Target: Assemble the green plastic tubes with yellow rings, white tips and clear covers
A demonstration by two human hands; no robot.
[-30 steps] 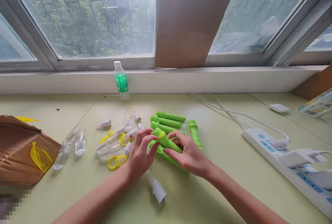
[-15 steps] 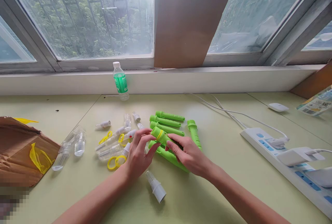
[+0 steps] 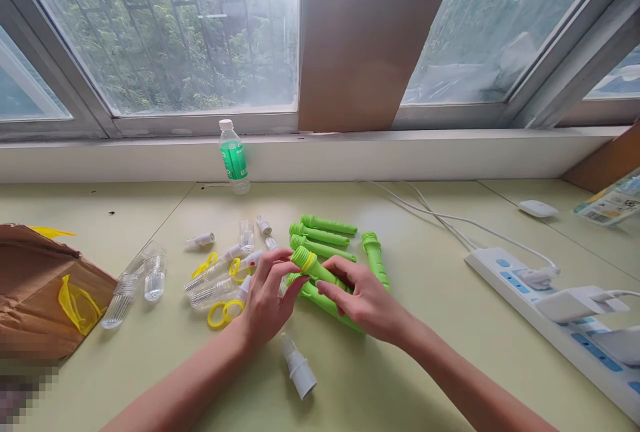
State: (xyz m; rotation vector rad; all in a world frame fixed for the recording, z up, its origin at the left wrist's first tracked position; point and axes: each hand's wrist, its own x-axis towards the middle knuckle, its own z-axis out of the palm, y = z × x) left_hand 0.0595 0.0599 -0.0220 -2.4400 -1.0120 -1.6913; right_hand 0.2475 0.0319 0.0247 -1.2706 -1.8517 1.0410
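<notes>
Left hand (image 3: 267, 302) curled, fingertips pinching the ribbed end of a green tube (image 3: 317, 271) at its yellow band (image 3: 309, 262). Right hand (image 3: 367, 299) closed round the shaft. Tube tilted, raised just above the worktop (image 3: 425, 365), over another green one. More tubes (image 3: 325, 225) just behind; rings (image 3: 223, 312), vials (image 3: 155, 277) to the left; white cap (image 3: 299, 365) nearer. Bottle (image 3: 233, 155) at the sill, green label, print unreadable. Power strip (image 3: 550, 312) right. Grip and tube much as half a second ago.

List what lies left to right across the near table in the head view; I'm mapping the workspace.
Brown cardboard, clear tubes, yellow rings, left hand, right hand (both gripping one green tube), power strip.
</notes>
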